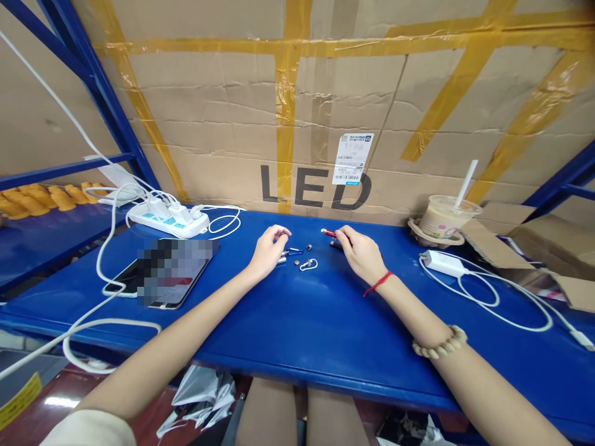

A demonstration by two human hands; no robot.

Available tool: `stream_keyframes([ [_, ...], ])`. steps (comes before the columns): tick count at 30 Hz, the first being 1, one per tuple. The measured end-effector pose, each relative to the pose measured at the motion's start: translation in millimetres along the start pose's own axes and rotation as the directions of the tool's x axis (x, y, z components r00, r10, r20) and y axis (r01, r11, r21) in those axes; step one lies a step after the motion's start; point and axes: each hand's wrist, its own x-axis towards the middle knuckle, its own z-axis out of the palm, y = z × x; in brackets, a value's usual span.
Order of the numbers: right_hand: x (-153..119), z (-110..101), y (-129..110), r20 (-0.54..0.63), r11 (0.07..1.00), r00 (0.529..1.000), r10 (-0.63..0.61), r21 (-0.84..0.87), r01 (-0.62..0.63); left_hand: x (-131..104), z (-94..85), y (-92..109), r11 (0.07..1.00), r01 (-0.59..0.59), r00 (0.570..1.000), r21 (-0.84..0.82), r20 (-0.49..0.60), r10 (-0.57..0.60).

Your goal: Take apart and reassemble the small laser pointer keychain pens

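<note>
Fingers of the right hand [365,253] close in a narrow pinch on a slim red piece [329,233], held near the middle of the bench [297,337], its shiny silver end pointing left; a black piece [335,245] lies just beneath. Curled fingers of the left hand [268,254] hover beside a blue piece [294,251] and a silver cylinder [281,260]; whether they grip either, I cannot tell. Between the hands lie a small metal block [309,247], a dull round disc [296,262] and a looped silver clip [309,265]. As far as shows, work looks partway along: one piece is in hand, while the block, disc and clip lie loose and apart. What is already finished cannot be judged.

Smooth, glossy blue paint covers the bench. Left of the hands, a flat dark phone [186,286] lies near a white plastic power strip [170,222] trailing soft, looping cables. To the right sit a white charger [444,263] and a clear, rounded cup [444,218] with a straw, in a moulded pulp holder [427,238]. Behind rises creased brown cardboard [223,124], crossed by shiny yellow tape [285,93].
</note>
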Motion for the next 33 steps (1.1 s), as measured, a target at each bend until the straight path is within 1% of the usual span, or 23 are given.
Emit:
stream_keyframes([
  [4, -1.6, 1.1, 0.7, 0.072, 0.999, 0.997, -0.041, 0.014, 0.040, 3.2, 0.9, -4.6, 0.987, 0.082, 0.996, -0.135, 0.030, -0.079],
  [7, -4.2, 1.9, -3.0, 0.109, 0.990, 0.984, -0.141, 0.037, 0.138, 9.0, 1.3, -10.8, 0.949, 0.138, 0.990, -0.284, 0.031, -0.135],
  [10, -5.1, 2.2, -4.2, 0.140, 0.973, 0.964, -0.226, 0.081, 0.217, 14.3, 1.0, -15.9, 0.919, 0.146, 0.988, -0.365, 0.011, -0.152],
  [12, -4.5, 2.4, -3.5, 0.169, 0.972, 0.957, -0.234, 0.070, 0.225, 15.6, 0.9, -16.8, 0.915, 0.141, 0.989, -0.377, 0.004, -0.150],
  [15, -3.4, 2.6, -2.5, 0.207, 0.977, 0.955, -0.211, 0.009, 0.214, 13.9, 1.3, -14.9, 0.912, 0.134, 0.990, -0.387, 0.006, -0.143],
  [23, -4.7, -1.2, -8.2, 0.265, 0.968, 0.940, -0.216, -0.065, 0.241, 10.5, 2.3, -11.7, 0.917, 0.144, 0.989, -0.372, 0.023, -0.145],
  [29, -5.6, 2.6, -3.3, 0.317, 0.932, 0.912, -0.260, -0.166, 0.323, 11.1, 2.0, -12.3, 0.919, 0.133, 0.991, -0.370, 0.032, -0.130],
  [33, -6.1, 4.6, -2.2, 0.347, 0.912, 0.910, -0.225, -0.254, 0.322, 9.5, 2.5, -10.5, 0.924, 0.130, 0.992, -0.360, 0.040, -0.124],
])
